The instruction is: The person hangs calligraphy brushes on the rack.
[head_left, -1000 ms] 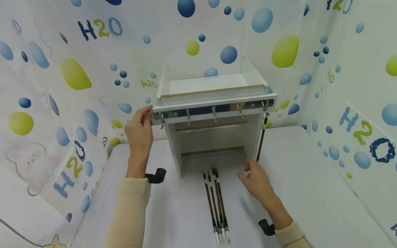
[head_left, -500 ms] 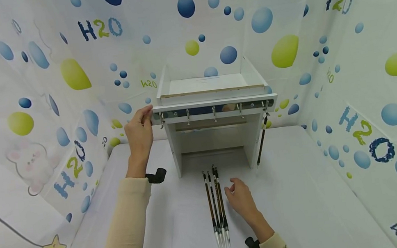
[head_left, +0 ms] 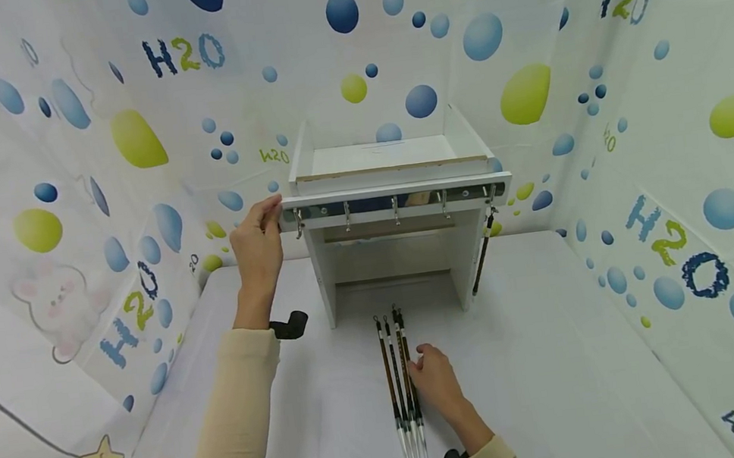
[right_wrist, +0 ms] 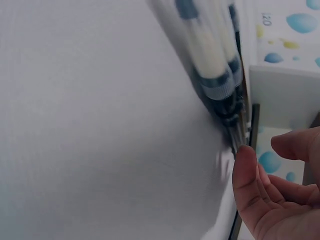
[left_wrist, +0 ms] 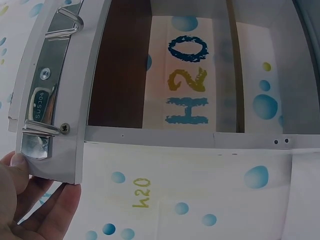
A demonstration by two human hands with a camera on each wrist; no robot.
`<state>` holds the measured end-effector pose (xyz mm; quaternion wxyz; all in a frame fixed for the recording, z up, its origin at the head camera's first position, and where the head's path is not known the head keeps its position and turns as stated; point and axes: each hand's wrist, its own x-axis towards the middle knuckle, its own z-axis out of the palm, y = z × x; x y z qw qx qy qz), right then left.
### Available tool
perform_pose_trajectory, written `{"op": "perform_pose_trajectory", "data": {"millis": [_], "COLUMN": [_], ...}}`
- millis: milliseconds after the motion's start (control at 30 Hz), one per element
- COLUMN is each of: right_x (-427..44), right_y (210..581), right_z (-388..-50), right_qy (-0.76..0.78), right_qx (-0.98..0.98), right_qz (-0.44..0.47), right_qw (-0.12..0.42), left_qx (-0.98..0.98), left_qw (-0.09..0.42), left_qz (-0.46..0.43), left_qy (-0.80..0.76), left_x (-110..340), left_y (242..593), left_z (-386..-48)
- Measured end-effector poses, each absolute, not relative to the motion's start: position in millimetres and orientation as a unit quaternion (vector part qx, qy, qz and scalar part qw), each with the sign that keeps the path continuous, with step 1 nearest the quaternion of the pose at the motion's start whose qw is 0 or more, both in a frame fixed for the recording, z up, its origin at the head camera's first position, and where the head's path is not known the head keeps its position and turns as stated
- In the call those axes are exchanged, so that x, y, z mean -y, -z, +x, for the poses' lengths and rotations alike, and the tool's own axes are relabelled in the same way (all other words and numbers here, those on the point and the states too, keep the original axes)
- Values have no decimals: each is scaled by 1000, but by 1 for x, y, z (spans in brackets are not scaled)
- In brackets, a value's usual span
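Observation:
A white shelf (head_left: 395,173) stands on the table, a metal hook rail (head_left: 371,205) along its front board. My left hand (head_left: 258,246) grips the left end of that board. In the left wrist view its thumb (left_wrist: 19,167) lies at the rail's end, fingers on the board's other side. One calligraphy brush (head_left: 483,257) hangs from the rightmost hook. Several more calligraphy brushes (head_left: 397,378) lie side by side before the shelf, white tips toward me. My right hand (head_left: 439,380) is beside their right edge. The right wrist view shows thumb and index finger apart, the index fingertip (right_wrist: 245,155) close to the handles.
The other hooks (head_left: 395,210) on the rail hold nothing. Inside the shelf's lower part is an open compartment (head_left: 391,256). A white cloth covers the table (head_left: 597,369), and a patterned curtain (head_left: 413,17) surrounds it at the back and sides.
My right hand has moved from near the hanging brush leftward and toward me, to the lying brushes. The hanging brush swings slightly. My left hand has stayed on the shelf board.

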<state>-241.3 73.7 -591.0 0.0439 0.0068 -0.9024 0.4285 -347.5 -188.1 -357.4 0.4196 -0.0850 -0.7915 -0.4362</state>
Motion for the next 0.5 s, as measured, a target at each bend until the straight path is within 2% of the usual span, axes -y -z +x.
{"op": "perform_pose_trajectory", "data": {"millis": [500], "right_x": [-70], "right_y": [602], "right_z": [-243], "right_qy": [-403], "right_qx": [914], "right_qz": [26], "right_qw": [31], "left_qx": [795], "left_qw": [414], "left_qz": [-79], "left_qy": [436], "left_x": [189], "left_y": [358], "left_z": [-348]}}
